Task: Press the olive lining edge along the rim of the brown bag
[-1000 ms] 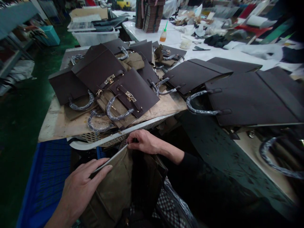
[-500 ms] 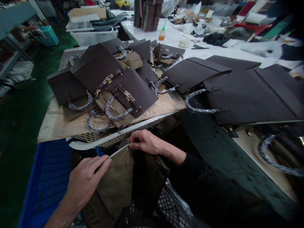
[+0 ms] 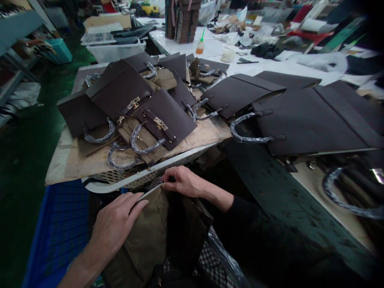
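On my lap lies a handbag (image 3: pixel 150 224) with its olive-brown lining facing up and a thin pale edge along the top. My left hand (image 3: pixel 117 218) pinches this edge between thumb and fingers on the left. Farther along the same edge, my right hand (image 3: pixel 183 182) grips it with curled fingertips. Only a short stretch of the edge shows between the two hands. The bag's outer face is turned away from view. Beneath it is black-and-white checked cloth (image 3: pixel 216 260).
Several dark brown handbags (image 3: pixel 169 116) with plastic-wrapped handles lie piled on a board (image 3: pixel 69 156) ahead. More bags (image 3: pixel 315 116) lie to the right. A white basket (image 3: pixel 120 184) sits under the board's edge, a blue crate (image 3: pixel 63 228) at left. A glue bottle (image 3: pixel 200 46) stands farther back.
My left hand has slid a little to the right along the edge, closer to my right hand. My right hand keeps its grip. The view has shifted slightly.
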### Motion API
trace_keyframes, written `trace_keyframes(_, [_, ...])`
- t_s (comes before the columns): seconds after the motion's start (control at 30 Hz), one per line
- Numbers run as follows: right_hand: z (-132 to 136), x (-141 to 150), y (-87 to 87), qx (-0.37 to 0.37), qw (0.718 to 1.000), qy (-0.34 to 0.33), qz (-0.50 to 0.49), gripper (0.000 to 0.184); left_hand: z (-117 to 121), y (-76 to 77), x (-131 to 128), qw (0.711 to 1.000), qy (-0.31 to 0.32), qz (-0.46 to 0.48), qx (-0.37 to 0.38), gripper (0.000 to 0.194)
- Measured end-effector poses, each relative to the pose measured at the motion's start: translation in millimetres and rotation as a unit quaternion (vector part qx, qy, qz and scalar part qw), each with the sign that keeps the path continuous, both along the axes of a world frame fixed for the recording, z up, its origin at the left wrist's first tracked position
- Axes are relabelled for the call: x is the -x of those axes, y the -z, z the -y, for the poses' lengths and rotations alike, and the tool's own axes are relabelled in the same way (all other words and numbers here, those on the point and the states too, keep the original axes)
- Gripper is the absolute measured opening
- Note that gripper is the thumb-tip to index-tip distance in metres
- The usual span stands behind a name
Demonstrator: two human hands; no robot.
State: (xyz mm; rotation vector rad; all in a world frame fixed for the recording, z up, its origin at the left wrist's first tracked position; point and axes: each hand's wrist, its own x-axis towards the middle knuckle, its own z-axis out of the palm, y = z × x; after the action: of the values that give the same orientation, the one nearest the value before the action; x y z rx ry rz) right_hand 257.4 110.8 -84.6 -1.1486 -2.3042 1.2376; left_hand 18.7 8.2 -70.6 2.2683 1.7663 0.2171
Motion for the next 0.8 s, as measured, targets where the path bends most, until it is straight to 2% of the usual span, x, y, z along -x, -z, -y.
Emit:
trace_keyframes(0.2, [-0.1,-2.0,0.0,0.009,1.0,-0.004,0.001,0.012,-7.0,-3.4,-5.7,0.997,-0.016,0.069,0.028,0.035])
trace_keyframes(0.3, [-0.3,-2.3,1.9,0.008,1.0,-0.012,-0.004,0.013,-6.4,-4.3,-7.6,0.993,-0.048,0.099,0.042,0.034])
trace_keyframes(0.43, [1.2,-2.6,2.5,0.006,1.0,-0.003,-0.004,0.013,-9.4,-5.1,-8.7,0.986,-0.075,0.108,0.1,0.035])
trace_keyframes(0.57, [4.0,-1.6,-0.9,0.006,1.0,0.014,0.006,0.012,-22.7,-3.8,-17.1,0.982,-0.071,0.06,0.167,0.037])
trace_keyframes(0.7, [3.2,-3.5,-0.6,-0.002,1.0,0.016,0.013,0.014,-37.2,-3.4,-35.7,0.985,-0.036,0.059,0.158,0.036])
trace_keyframes(0.8, [-2.3,-11.7,3.6,-0.015,0.999,-0.03,-0.015,0.015,-40.0,-3.6,-43.9,0.985,-0.01,0.093,0.144,0.031])
